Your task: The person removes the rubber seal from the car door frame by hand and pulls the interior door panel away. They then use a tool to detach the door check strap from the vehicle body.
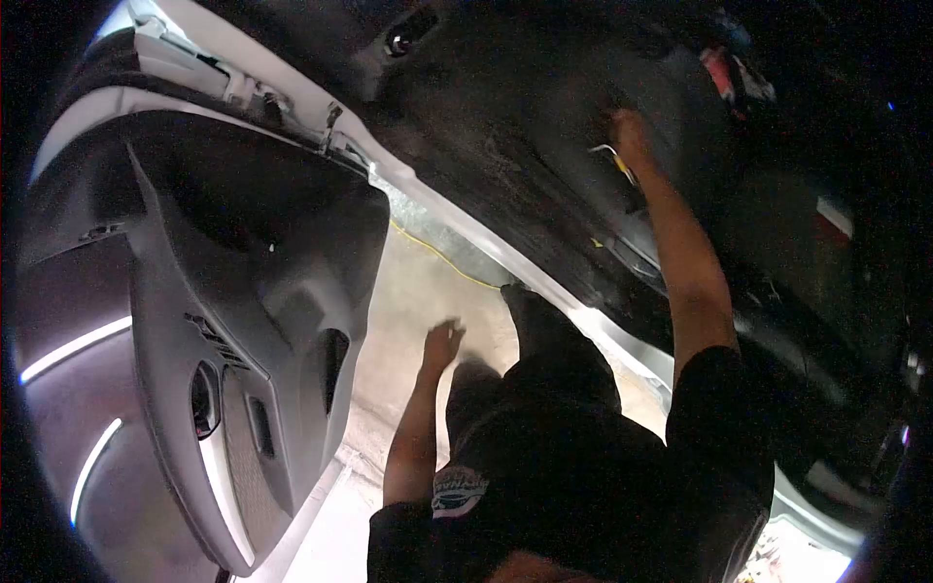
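My right hand (630, 136) reaches into the dark car interior, its fingers fading into shadow against a black surface. Right beside its wrist is a slim tool (622, 165) with a yellow part and a pale, bent end. Whether the fingers grip anything, I cannot tell. My left hand (444, 342) hangs low over the pale floor, between the opened car door (282, 243) and my legs. Its fingers are curled in, with a small bright spot at their tips. A light door sill (486, 251) runs diagonally between my two hands.
A yellow cable (437, 255) crosses the floor (398, 330) toward my foot. The door's inner panel, with its handle (205, 398), fills the left side. A red and white item (724, 76) sits deeper inside the car. A small yellow piece (597, 242) lies near the sill.
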`<state>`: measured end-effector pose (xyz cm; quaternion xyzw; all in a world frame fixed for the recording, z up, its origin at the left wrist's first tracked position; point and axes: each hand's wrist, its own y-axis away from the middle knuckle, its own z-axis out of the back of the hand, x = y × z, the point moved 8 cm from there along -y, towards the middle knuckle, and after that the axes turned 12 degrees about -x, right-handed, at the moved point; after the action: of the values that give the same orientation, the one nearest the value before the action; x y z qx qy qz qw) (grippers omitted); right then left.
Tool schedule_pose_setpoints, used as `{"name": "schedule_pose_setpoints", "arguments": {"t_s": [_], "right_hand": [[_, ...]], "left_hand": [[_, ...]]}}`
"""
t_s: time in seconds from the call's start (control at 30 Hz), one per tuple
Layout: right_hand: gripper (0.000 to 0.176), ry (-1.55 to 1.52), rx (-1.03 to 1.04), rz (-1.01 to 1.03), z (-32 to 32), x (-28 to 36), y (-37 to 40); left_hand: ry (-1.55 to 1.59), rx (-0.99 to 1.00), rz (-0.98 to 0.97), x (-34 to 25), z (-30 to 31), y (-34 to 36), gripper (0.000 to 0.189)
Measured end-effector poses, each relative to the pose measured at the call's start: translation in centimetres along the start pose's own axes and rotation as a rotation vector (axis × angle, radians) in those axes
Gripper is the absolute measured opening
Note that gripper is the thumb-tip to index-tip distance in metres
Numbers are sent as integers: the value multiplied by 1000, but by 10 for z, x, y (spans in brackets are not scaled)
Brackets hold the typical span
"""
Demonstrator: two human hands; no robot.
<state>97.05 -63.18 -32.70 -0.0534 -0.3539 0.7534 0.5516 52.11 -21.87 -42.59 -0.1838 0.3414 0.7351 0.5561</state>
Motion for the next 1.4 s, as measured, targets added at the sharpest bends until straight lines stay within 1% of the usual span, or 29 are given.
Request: {"name": "schedule_pose_setpoints", "arguments": {"t_s": [0.03,0.1,0.23,0.3,0.33,0.4,0.5,0.53,0.57,0.63,0.67,0.73,0.77,0.83,0.87,0.9,0.97,1.03,1.07,1.1,1.13,1.17,1.2,1.23,1.27,1.3,1.33,1.37,1.4], "right_hand": [[27,-22,11,10,-3,7,-5],[23,190,159,-99,0,8,-8],[20,52,114,-166,8,-14,-11],[20,-248,-27,-484,46,-37,5],[20,-216,-29,-506,65,-29,15],[20,-87,-108,-399,112,26,11],[20,-78,-99,-463,106,-6,62],[18,-640,-217,-816,103,-9,75],[18,-632,-230,-821,102,-4,73],[17,42,-108,-475,109,18,63],[17,53,-111,-487,113,26,59],[16,-231,-137,-838,118,23,59],[16,-230,-137,-840,119,19,58],[13,-69,-141,-680,125,16,39],[13,-73,-129,-668,118,7,34],[14,-4,-63,-615,107,0,28],[14,43,24,-553,91,-1,26],[22,316,124,-144,78,41,9],[27,337,172,-197,72,33,16],[32,355,218,-242,66,12,29],[33,325,251,-239,58,-9,43],[35,287,288,-232,50,-25,55],[37,136,298,-370,58,-28,54],[36,-89,226,-416,66,-21,46],[35,-306,160,-469,73,-22,42],[34,-478,122,-515,69,-51,45],[33,-640,85,-568,66,-73,52],[31,-550,146,-520,81,-15,30],[29,-460,205,-467,100,55,0]], "left_hand": [[15,-98,-1,-26,14,-37,37],[295,-120,159,-91,52,-88,34],[403,-70,66,-149,77,-141,31],[504,25,34,-144,72,-149,29],[472,-5,-17,-138,69,-150,25],[418,47,-59,-123,66,-145,24],[228,98,-168,-92,57,-145,24],[211,133,-183,-85,54,-148,24],[191,170,-193,-85,56,-151,25],[239,175,-213,-87,62,-165,25],[295,169,-223,-93,66,-172,25],[309,191,-220,-122,82,-185,24],[327,194,-209,-130,83,-193,24],[333,165,-245,-143,81,-207,25],[332,179,-187,-147,78,-212,25],[328,193,-120,-149,74,-215,25],[336,142,-150,-155,66,-216,24],[504,165,-36,-164,58,-208,23],[423,106,-149,-184,70,-201,23],[549,106,-107,-154,35,-202,21],[609,63,-127,-169,40,-195,21],[603,72,-40,-169,31,-190,22],[633,148,-25,-175,23,-188,23],[676,50,85,-180,30,-179,25],[564,118,96,-196,32,-179,27],[612,97,142,-204,31,-180,29],[679,94,50,-223,38,-179,32],[678,78,61,-236,43,-179,32],[936,116,186,-250,45,-179,33]]}}
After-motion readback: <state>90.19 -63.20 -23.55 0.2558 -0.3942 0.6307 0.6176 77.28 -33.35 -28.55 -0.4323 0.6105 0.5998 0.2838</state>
